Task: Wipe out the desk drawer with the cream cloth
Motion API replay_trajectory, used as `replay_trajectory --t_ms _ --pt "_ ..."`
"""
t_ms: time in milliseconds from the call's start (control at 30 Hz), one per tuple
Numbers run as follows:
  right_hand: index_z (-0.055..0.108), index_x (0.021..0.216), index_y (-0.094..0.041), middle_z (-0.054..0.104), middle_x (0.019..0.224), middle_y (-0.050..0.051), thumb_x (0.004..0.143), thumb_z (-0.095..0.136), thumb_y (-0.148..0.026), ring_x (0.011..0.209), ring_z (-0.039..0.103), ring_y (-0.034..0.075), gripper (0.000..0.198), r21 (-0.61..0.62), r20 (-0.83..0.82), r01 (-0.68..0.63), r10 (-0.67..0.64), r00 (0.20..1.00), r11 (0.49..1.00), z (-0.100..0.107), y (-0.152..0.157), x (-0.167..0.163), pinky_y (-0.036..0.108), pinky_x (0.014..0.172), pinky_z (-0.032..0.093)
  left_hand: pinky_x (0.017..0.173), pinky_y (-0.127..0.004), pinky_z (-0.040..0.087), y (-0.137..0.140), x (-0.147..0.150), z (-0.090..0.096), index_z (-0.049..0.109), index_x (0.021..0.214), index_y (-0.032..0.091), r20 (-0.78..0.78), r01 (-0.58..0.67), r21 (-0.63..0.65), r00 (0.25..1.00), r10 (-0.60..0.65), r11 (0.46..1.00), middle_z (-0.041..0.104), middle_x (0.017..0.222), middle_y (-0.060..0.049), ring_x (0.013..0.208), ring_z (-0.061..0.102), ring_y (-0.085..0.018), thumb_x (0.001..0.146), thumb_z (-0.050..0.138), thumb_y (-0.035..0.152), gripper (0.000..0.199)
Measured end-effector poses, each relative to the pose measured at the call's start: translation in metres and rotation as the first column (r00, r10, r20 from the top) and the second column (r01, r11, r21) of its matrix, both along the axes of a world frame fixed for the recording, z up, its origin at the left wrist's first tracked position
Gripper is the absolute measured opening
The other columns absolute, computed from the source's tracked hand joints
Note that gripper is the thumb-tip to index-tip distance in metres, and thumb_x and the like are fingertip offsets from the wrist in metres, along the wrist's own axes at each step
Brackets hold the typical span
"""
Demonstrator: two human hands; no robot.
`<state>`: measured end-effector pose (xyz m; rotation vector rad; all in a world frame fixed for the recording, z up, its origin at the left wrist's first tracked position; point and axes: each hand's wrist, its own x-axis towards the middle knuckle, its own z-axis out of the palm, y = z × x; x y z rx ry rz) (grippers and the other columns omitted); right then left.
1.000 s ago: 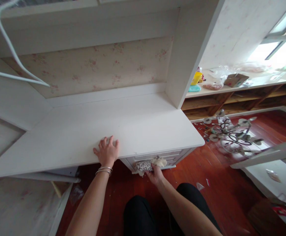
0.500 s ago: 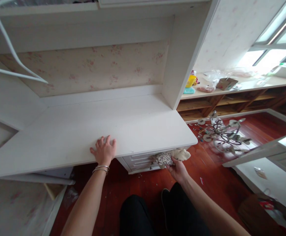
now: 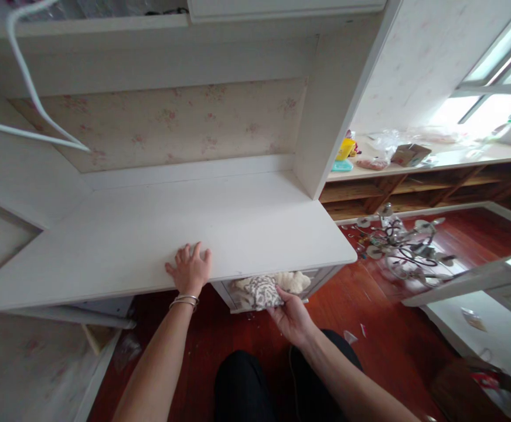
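Note:
My left hand (image 3: 190, 266) lies flat on the white desktop (image 3: 220, 220) near its front edge, fingers spread. Below that edge, my right hand (image 3: 289, 313) grips a cloth (image 3: 264, 292), cream with a grey-brown pattern. The bunched cloth is against the front of the white drawer cabinet (image 3: 321, 281) under the desk and hides much of it. A pale end of the cloth sticks out to the right of my fingers.
A dismantled chandelier (image 3: 405, 243) lies on the red wooden floor (image 3: 347, 363) to the right. Behind it, a low shelf unit (image 3: 370, 187) bears a cardboard box (image 3: 410, 155) and plastic bags. A white cable (image 3: 31, 88) hangs at upper left.
My right hand has moved left along the drawer front with the cloth. My left hand stays in place on the desktop, and the view has shifted slightly.

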<state>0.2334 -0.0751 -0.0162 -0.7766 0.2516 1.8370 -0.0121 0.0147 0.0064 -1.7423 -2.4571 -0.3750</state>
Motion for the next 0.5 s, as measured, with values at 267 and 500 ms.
replay_trajectory --t_ms 267,500 --pt "0.058 0.110 -0.012 0.073 0.089 0.007 0.093 0.049 -0.010 0.080 0.071 0.018 0.020 -0.058 -0.076 -0.136 0.132 0.988 0.989 -0.032 0.004 -0.078 0.033 0.075 0.060 0.107 -0.070 0.019 0.000 0.001 0.003 0.054 0.135 0.032 0.018 -0.002 -0.010 1.000 0.003 1.000 0.047 0.146 -0.010 0.133 0.037 -0.033 0.094 0.032 0.054 0.052" --pt "0.061 0.094 -0.012 0.073 0.087 0.008 0.094 0.045 -0.012 0.083 0.071 0.018 0.016 -0.039 -0.011 -0.230 0.229 0.973 0.972 -0.075 0.009 -0.104 0.035 0.074 0.060 0.107 -0.070 0.020 0.001 0.001 0.002 0.054 0.134 0.032 0.006 -0.001 0.002 1.000 0.001 1.000 0.047 0.145 -0.010 0.133 0.037 -0.032 0.094 0.031 0.054 0.052"
